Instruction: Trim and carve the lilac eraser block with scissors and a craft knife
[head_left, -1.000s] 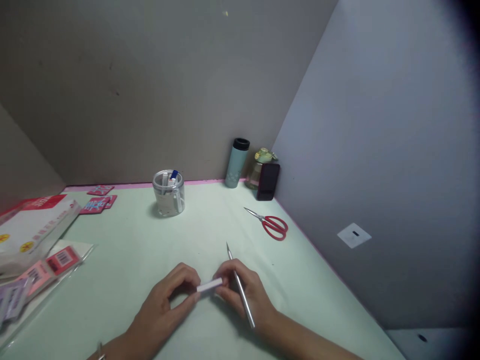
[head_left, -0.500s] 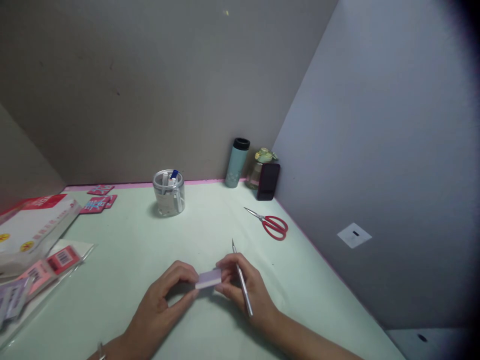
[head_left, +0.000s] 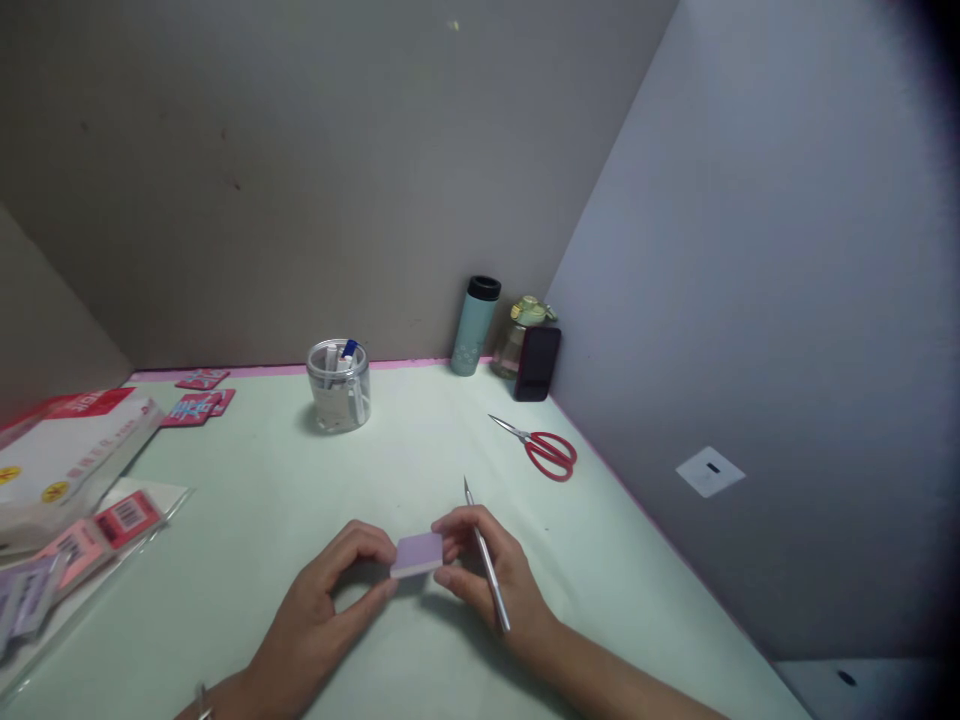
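Between my two hands is a small purple block with a paler side face (head_left: 418,553), perhaps an eraser or a pad of notes; its exact kind I cannot make out. My left hand (head_left: 322,605) pinches its left end between thumb and fingers. The fingertips of my right hand (head_left: 499,580) hold its right end, and a slim silver craft knife (head_left: 488,565) lies across that same hand, blade pointing away from me. The block is held just above the pale green tabletop (head_left: 420,470).
Red-handled scissors (head_left: 550,455) lie to the right. Behind stand a clear jar of pens (head_left: 339,390), a teal tumbler (head_left: 475,330), a green-lidded bottle (head_left: 508,352) and a phone (head_left: 537,365). Packets (head_left: 127,518), a white bag (head_left: 82,450) and pink cards (head_left: 193,408) lie left.
The purple block has tilted so that more of its top face shows and less of its pale side. Both hands stay in nearly the same place.
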